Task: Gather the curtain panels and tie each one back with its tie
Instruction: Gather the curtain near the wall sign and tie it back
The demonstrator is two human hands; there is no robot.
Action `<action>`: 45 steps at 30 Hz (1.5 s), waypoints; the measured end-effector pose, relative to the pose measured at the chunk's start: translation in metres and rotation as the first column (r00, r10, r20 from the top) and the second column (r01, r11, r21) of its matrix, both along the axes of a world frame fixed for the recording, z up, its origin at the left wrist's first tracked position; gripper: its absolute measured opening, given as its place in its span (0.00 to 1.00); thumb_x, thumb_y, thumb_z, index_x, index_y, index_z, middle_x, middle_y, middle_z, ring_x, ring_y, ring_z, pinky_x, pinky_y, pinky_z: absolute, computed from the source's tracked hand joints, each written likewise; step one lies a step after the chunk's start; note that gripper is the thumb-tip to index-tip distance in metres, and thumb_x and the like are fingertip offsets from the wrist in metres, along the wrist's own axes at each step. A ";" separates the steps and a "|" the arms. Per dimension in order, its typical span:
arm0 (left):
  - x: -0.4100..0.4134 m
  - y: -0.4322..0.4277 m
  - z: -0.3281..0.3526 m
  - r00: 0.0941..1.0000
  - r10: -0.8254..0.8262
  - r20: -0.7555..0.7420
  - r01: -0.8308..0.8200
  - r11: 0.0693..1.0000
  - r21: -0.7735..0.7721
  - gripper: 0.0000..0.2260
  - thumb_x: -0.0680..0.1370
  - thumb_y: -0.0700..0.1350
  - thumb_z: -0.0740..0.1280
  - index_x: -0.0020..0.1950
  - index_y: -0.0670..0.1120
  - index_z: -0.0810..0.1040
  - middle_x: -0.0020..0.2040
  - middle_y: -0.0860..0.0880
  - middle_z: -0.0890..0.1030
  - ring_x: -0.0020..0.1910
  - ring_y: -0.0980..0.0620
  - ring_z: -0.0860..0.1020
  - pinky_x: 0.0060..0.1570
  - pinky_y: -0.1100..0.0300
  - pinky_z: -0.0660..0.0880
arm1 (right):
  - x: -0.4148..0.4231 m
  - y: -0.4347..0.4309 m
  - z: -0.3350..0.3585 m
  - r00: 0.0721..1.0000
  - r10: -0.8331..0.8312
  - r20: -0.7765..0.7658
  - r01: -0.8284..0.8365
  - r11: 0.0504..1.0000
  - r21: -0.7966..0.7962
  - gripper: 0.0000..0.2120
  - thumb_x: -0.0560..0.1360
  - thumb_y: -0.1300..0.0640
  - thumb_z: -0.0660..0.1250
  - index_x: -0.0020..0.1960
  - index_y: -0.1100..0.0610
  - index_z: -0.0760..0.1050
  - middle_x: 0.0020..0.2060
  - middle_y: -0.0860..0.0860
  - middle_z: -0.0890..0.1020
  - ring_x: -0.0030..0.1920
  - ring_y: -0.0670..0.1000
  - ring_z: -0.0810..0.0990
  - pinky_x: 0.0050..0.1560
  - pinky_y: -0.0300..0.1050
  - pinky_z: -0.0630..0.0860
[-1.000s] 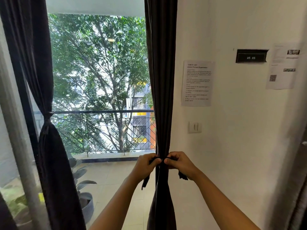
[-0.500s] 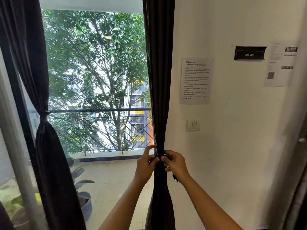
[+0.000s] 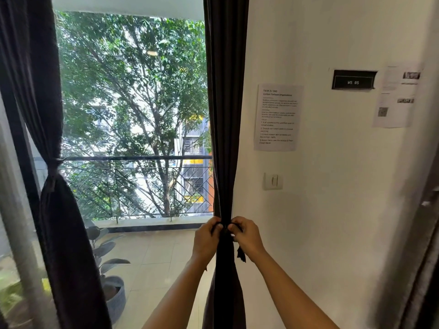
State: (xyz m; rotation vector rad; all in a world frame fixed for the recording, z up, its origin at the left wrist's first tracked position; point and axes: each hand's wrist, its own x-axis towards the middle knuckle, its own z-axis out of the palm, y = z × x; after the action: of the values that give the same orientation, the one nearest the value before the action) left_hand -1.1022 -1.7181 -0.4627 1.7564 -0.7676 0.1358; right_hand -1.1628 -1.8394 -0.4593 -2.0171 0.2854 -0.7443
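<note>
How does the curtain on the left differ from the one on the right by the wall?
The left curtain is already cinched at its waist, with no hand on it; the right curtain has the left hand and right hand gripping its tie, one end dangling. The left curtain billows below the cinch; the right curtain hangs as a slim column. Both are dark.

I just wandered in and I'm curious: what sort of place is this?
Likely a room used as a numbered work station: a sign reading WS 05 and a printed task sheet hang on the wall, beside a curtained window onto a railed balcony.
</note>
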 end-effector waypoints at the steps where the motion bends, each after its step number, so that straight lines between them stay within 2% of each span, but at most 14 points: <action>1: -0.001 0.000 0.000 1.000 0.016 0.018 -0.017 1.000 0.002 0.07 0.79 0.37 0.62 0.50 0.46 0.78 0.41 0.49 0.81 0.39 0.54 0.78 0.40 0.69 0.73 | 0.001 0.001 -0.001 1.000 -0.004 0.006 0.004 1.000 0.005 0.04 0.75 0.61 0.66 0.46 0.56 0.79 0.41 0.51 0.83 0.45 0.50 0.83 0.51 0.55 0.80; 5: -0.003 -0.003 -0.001 0.996 0.073 0.043 -0.072 0.997 -0.025 0.07 0.79 0.36 0.61 0.50 0.44 0.77 0.40 0.50 0.80 0.38 0.58 0.77 0.36 0.74 0.69 | 0.004 0.006 -0.002 0.998 -0.054 0.041 0.054 0.998 0.018 0.04 0.76 0.62 0.66 0.47 0.55 0.78 0.42 0.49 0.82 0.44 0.47 0.81 0.52 0.50 0.80; 8: -0.004 -0.006 0.000 0.992 0.121 0.045 -0.120 0.992 -0.038 0.07 0.79 0.35 0.60 0.47 0.46 0.75 0.36 0.53 0.78 0.35 0.56 0.76 0.34 0.72 0.68 | 0.007 0.008 -0.003 0.997 -0.052 0.058 0.045 0.993 0.112 0.11 0.76 0.62 0.66 0.57 0.54 0.78 0.50 0.51 0.83 0.51 0.48 0.82 0.55 0.50 0.80; 10: -0.005 -0.008 -0.001 0.987 0.157 0.035 -0.155 0.986 -0.056 0.07 0.79 0.35 0.61 0.46 0.47 0.70 0.35 0.53 0.78 0.34 0.57 0.76 0.32 0.72 0.68 | 0.010 0.008 -0.005 0.997 -0.054 0.050 0.049 0.994 0.098 0.13 0.76 0.62 0.65 0.60 0.55 0.79 0.52 0.51 0.83 0.53 0.49 0.81 0.57 0.49 0.79; 12: -0.004 -0.010 -0.001 0.986 0.167 0.012 -0.165 0.984 -0.065 0.06 0.79 0.36 0.61 0.51 0.46 0.71 0.39 0.49 0.80 0.35 0.53 0.77 0.32 0.74 0.68 | 0.011 0.007 -0.005 0.997 -0.065 0.034 0.063 0.996 0.061 0.12 0.76 0.61 0.65 0.57 0.56 0.81 0.51 0.51 0.84 0.52 0.49 0.82 0.57 0.49 0.78; 16: -0.002 -0.013 0.000 0.988 0.146 0.055 -0.147 0.989 0.027 0.12 0.80 0.36 0.60 0.60 0.41 0.77 0.50 0.44 0.82 0.46 0.50 0.78 0.39 0.72 0.64 | 0.009 0.005 0.000 0.997 -0.068 0.029 0.067 0.997 0.036 0.10 0.76 0.62 0.65 0.54 0.56 0.82 0.48 0.51 0.85 0.49 0.50 0.82 0.56 0.46 0.78; 21: -0.003 -0.013 0.002 0.987 0.144 0.070 -0.147 0.988 0.049 0.10 0.80 0.37 0.59 0.55 0.41 0.79 0.46 0.47 0.81 0.42 0.54 0.75 0.37 0.72 0.66 | 0.007 0.003 0.001 0.997 -0.074 0.034 0.074 0.997 -0.016 0.10 0.75 0.62 0.66 0.54 0.57 0.82 0.48 0.51 0.85 0.49 0.49 0.82 0.57 0.43 0.77; 24: -0.004 -0.012 -0.004 0.985 0.135 0.108 -0.140 0.990 0.035 0.08 0.80 0.37 0.59 0.51 0.42 0.79 0.42 0.51 0.77 0.42 0.53 0.75 0.37 0.73 0.67 | 0.003 0.008 -0.003 0.992 -0.092 0.081 0.094 0.995 -0.023 0.08 0.76 0.64 0.65 0.49 0.57 0.81 0.43 0.49 0.84 0.45 0.48 0.81 0.51 0.40 0.77; 29: -0.010 -0.011 -0.004 0.988 0.109 0.105 -0.102 0.992 -0.073 0.11 0.80 0.33 0.58 0.55 0.43 0.78 0.50 0.55 0.76 0.50 0.57 0.75 0.47 0.79 0.67 | 0.001 0.013 -0.006 0.984 -0.101 0.144 0.113 0.991 -0.073 0.09 0.76 0.66 0.64 0.43 0.54 0.76 0.36 0.43 0.79 0.39 0.42 0.79 0.44 0.36 0.77; 33: -0.018 -0.008 -0.003 0.996 0.063 0.057 -0.060 0.997 -0.058 0.10 0.81 0.36 0.57 0.46 0.50 0.71 0.36 0.56 0.76 0.33 0.63 0.76 0.34 0.72 0.69 | 0.006 0.013 -0.008 0.973 -0.172 0.155 0.182 0.982 -0.058 0.05 0.75 0.65 0.65 0.49 0.59 0.78 0.44 0.51 0.81 0.45 0.48 0.79 0.51 0.40 0.77; 37: -0.018 -0.005 -0.004 0.996 0.070 0.052 -0.067 0.996 -0.056 0.10 0.82 0.36 0.56 0.44 0.50 0.68 0.34 0.55 0.75 0.32 0.66 0.76 0.31 0.71 0.68 | 0.005 0.019 -0.005 0.981 -0.155 0.115 0.157 0.988 -0.009 0.16 0.77 0.63 0.65 0.64 0.58 0.75 0.55 0.51 0.81 0.56 0.49 0.79 0.59 0.36 0.71; 42: -0.012 -0.004 -0.007 0.994 0.089 0.059 -0.088 0.996 -0.025 0.05 0.82 0.39 0.56 0.47 0.46 0.67 0.35 0.51 0.77 0.32 0.59 0.76 0.29 0.71 0.68 | 0.002 0.019 0.001 0.985 -0.152 0.085 0.156 0.987 -0.042 0.12 0.77 0.64 0.64 0.58 0.59 0.80 0.52 0.53 0.84 0.48 0.46 0.79 0.51 0.27 0.69; 44: -0.010 -0.004 -0.006 0.993 0.115 0.018 -0.114 0.993 -0.037 0.01 0.82 0.39 0.57 0.52 0.44 0.67 0.40 0.48 0.79 0.34 0.58 0.76 0.30 0.72 0.69 | 0.002 0.020 0.002 0.983 -0.159 0.088 0.163 0.986 -0.032 0.10 0.76 0.64 0.65 0.56 0.59 0.81 0.50 0.53 0.84 0.47 0.45 0.77 0.52 0.31 0.71; 45: -0.010 -0.004 -0.005 0.992 0.125 0.010 -0.125 0.991 -0.040 0.05 0.82 0.39 0.57 0.56 0.45 0.68 0.43 0.47 0.80 0.36 0.59 0.76 0.32 0.73 0.70 | 0.002 0.020 0.003 0.983 -0.163 0.089 0.166 0.986 -0.025 0.10 0.76 0.63 0.65 0.55 0.59 0.81 0.49 0.52 0.84 0.47 0.45 0.78 0.53 0.34 0.73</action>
State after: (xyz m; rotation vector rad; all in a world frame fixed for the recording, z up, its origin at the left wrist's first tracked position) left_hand -1.1119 -1.7220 -0.4678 1.7673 -0.6592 0.2451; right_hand -1.1610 -1.8191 -0.4564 -2.0025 0.3955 -0.9422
